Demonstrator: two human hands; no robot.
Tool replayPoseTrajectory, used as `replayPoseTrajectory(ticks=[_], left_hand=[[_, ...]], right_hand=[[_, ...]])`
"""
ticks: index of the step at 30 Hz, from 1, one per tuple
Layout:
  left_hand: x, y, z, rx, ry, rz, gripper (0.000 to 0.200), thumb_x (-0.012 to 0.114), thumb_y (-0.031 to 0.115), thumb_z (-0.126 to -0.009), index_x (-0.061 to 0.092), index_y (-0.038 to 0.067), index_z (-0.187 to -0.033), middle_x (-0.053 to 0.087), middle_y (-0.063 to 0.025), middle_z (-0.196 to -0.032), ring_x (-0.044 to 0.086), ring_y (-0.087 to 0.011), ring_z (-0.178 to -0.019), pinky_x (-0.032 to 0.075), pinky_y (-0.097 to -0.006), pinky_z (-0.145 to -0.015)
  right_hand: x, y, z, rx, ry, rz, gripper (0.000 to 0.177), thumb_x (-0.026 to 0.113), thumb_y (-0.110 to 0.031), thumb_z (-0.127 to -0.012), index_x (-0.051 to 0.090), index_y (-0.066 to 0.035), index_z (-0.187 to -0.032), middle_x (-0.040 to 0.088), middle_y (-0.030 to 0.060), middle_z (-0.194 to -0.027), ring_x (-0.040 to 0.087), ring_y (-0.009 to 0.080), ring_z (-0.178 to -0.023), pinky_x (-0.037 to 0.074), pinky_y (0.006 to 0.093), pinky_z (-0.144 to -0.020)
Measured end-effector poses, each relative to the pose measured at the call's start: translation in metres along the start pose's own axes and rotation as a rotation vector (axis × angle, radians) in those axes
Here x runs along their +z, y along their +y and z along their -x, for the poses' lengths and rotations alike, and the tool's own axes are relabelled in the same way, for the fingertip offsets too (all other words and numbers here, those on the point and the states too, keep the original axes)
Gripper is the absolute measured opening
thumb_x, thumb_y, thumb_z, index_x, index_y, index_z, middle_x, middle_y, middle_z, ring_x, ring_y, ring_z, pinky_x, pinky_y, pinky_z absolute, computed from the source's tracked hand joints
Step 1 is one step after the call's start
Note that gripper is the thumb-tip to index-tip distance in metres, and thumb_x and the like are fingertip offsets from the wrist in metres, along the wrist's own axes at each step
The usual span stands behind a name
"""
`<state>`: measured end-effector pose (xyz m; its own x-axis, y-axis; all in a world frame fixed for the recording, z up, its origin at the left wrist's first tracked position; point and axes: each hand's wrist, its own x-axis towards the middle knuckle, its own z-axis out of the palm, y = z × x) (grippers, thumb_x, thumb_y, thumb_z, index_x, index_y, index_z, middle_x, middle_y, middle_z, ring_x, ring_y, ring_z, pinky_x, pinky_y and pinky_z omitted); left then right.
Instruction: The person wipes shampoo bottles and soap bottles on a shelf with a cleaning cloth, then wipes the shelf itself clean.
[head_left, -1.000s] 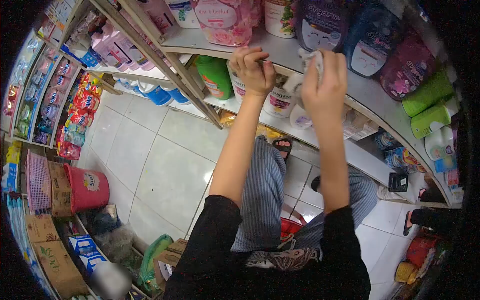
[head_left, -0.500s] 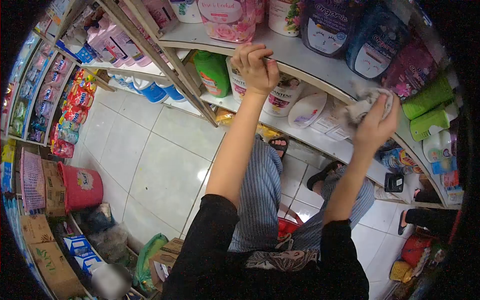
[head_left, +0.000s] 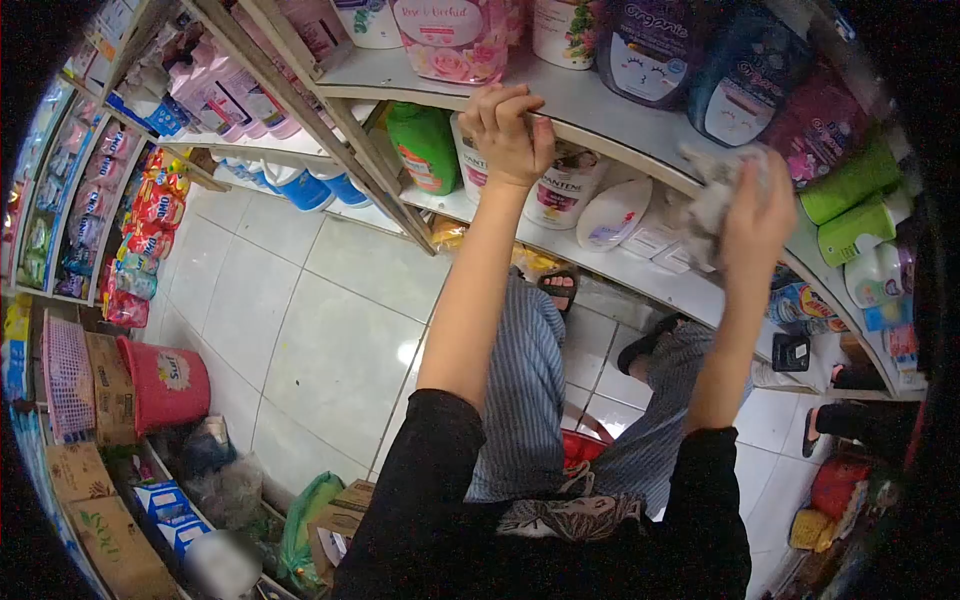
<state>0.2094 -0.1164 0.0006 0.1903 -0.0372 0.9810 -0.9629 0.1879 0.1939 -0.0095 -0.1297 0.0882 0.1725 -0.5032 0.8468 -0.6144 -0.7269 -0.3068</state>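
My left hand rests on the front edge of the upper shelf, its fingers curled over the rim below a pink Rose & Orchid pack. Further right, my right hand grips a crumpled greyish-white cloth at the same shelf's edge. The cloth hangs partly over the edge, and motion blurs it. Behind it stand dark blue and purple bottles. On the shelf below are Pantene bottles, a green bottle and a white oval bottle.
Green bottles stand at the right. A pink bucket, cardboard boxes and a green bag are at lower left. Another person's dark-clothed leg shows at the right edge. A red object is between my legs.
My right hand and the cloth have shifted slightly, with the cloth now hanging lower over the shelf edge. My left hand keeps its place on the rim. The view has moved slightly.
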Motion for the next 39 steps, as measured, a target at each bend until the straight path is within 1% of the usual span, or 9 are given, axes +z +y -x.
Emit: replayPoseTrajectory(ticks=[6,9,15,19,24,27,30,33,39], left_hand=[[0.004,0.004,-0.001,-0.033,0.054,-0.004,0.015,0.042,0.02,-0.069,0.046,0.008,-0.078,0.048,-0.0072,-0.084,0.039,-0.023,-0.084,0.027,-0.0343,-0.079],[0.006,0.003,0.0,-0.064,0.065,0.023,0.017,0.046,0.023,-0.065,0.047,0.012,-0.078,0.047,-0.0044,-0.084,0.04,-0.0241,-0.087,0.027,-0.0341,-0.076],[0.002,0.002,-0.002,-0.043,0.045,0.059,0.016,0.046,0.021,-0.066,0.047,0.011,-0.079,0.047,-0.0048,-0.085,0.04,-0.0247,-0.087,0.027,-0.0344,-0.077],[-0.001,0.004,-0.003,-0.022,0.001,0.017,0.016,0.042,0.021,-0.072,0.046,0.008,-0.079,0.048,-0.0075,-0.085,0.039,-0.0238,-0.086,0.027,-0.0347,-0.08],[0.004,0.003,-0.002,-0.035,0.038,0.042,0.016,0.042,0.02,-0.071,0.047,0.007,-0.079,0.049,-0.0075,-0.085,0.039,-0.0242,-0.086,0.026,-0.0351,-0.08],[0.005,0.004,-0.002,-0.027,0.054,0.053,0.016,0.043,0.019,-0.07,0.046,0.007,-0.079,0.049,-0.0077,-0.085,0.039,-0.0245,-0.086,0.026,-0.0354,-0.081],[0.007,0.0,-0.002,-0.01,0.089,0.047,0.015,0.044,0.022,-0.067,0.047,0.011,-0.076,0.049,-0.0048,-0.082,0.039,-0.0235,-0.085,0.026,-0.0352,-0.08],[0.007,-0.003,-0.002,0.063,0.063,0.047,0.015,0.041,0.02,-0.071,0.045,0.007,-0.078,0.05,-0.0072,-0.084,0.037,-0.0229,-0.084,0.026,-0.0343,-0.079],[0.012,-0.007,-0.001,0.076,0.128,0.074,0.017,0.042,0.025,-0.073,0.047,0.01,-0.078,0.048,-0.0038,-0.082,0.039,-0.0223,-0.084,0.027,-0.035,-0.079]], right_hand=[[-0.018,0.02,0.004,0.309,0.13,-0.116,0.022,0.045,-0.016,-0.079,0.05,0.006,-0.083,0.055,0.016,-0.077,0.052,0.0252,-0.072,0.039,0.0318,-0.069],[0.004,-0.003,-0.002,0.299,-0.024,-0.27,0.02,0.046,-0.015,-0.078,0.051,0.004,-0.082,0.054,0.0158,-0.076,0.052,0.0261,-0.07,0.039,0.0323,-0.067],[0.053,-0.058,-0.014,0.065,-0.064,-0.399,0.017,0.046,-0.013,-0.075,0.049,0.003,-0.079,0.051,0.018,-0.073,0.05,0.0298,-0.067,0.039,0.0328,-0.063],[0.036,-0.039,-0.005,0.151,-0.17,-0.616,0.015,0.046,-0.011,-0.074,0.048,0.003,-0.08,0.05,0.0176,-0.072,0.05,0.0282,-0.066,0.039,0.0318,-0.062],[-0.014,-0.011,0.048,0.138,-0.284,-0.497,0.016,0.046,-0.009,-0.074,0.045,0.0,-0.087,0.049,0.0136,-0.075,0.049,0.0228,-0.069,0.038,0.0284,-0.065],[-0.017,0.014,0.088,0.316,-0.28,-0.477,0.023,0.046,-0.009,-0.074,0.038,-0.001,-0.095,0.044,0.0136,-0.082,0.045,0.0223,-0.073,0.036,0.0272,-0.069],[-0.016,0.028,0.126,0.594,-0.651,-0.402,0.025,0.046,-0.01,-0.074,0.033,-0.001,-0.093,0.039,0.0158,-0.081,0.041,0.024,-0.072,0.035,0.0287,-0.069],[0.003,0.037,0.157,0.42,-0.796,-0.256,0.023,0.048,-0.01,-0.071,0.04,0.001,-0.089,0.041,0.0182,-0.084,0.045,0.0326,-0.078,0.037,0.0329,-0.069],[0.072,0.032,0.195,0.087,-0.771,-0.263,0.022,0.053,-0.01,-0.066,0.053,-0.004,-0.087,0.047,0.0096,-0.088,0.047,0.0263,-0.084,0.039,0.0338,-0.074]])
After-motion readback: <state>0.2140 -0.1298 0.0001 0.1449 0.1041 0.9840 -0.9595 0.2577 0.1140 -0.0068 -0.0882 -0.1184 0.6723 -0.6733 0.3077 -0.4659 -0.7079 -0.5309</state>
